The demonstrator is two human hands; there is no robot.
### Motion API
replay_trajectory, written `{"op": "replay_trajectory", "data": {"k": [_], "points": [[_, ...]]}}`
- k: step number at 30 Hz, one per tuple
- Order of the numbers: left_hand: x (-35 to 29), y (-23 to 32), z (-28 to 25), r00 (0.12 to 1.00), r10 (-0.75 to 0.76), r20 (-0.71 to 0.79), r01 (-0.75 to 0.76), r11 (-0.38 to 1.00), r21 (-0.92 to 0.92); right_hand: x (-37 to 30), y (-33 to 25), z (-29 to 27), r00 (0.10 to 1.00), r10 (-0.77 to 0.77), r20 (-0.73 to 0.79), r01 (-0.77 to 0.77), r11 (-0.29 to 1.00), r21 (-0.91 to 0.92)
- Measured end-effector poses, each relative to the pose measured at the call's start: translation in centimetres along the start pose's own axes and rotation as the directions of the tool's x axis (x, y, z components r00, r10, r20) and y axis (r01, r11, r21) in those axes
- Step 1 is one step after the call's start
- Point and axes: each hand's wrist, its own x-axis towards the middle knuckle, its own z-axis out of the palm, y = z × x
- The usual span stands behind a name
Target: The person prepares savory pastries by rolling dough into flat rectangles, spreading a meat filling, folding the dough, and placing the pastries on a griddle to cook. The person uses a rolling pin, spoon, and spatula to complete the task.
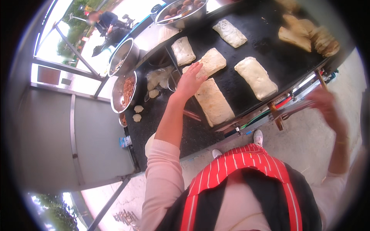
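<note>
My left hand [189,82] reaches over the black griddle [266,46] with its fingers stretched out. They lie on a pale filled flatbread [211,63], at its left end. Just nearer is another flatbread [214,103], lightly browned, at the griddle's front edge. A whiter flatbread [183,51] lies beyond my fingers. Two more, a puffy one [256,78] and a spotted one [230,33], sit to the right. Off the griddle's front right, my right hand [327,104] is smeared by motion. A long greyish thing extends left from its fingers, too blurred to name.
Browned flatbreads [298,32] are piled at the far right. Bowls hold eggs [181,11] and a reddish-brown filling [128,90]. Small dough pieces [137,113] lie on the dark counter [154,131]. Wooden handles [278,119] and hoses jut along the front. A person [106,23] is outside.
</note>
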Motion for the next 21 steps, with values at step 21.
{"op": "replay_trajectory", "data": {"k": [21], "points": [[2.8,3.8,2.1,0.980,-0.190,0.054,0.179,0.970,0.165,20.8,12.1,7.2,0.987,-0.050,0.153,0.082,0.974,-0.212]]}}
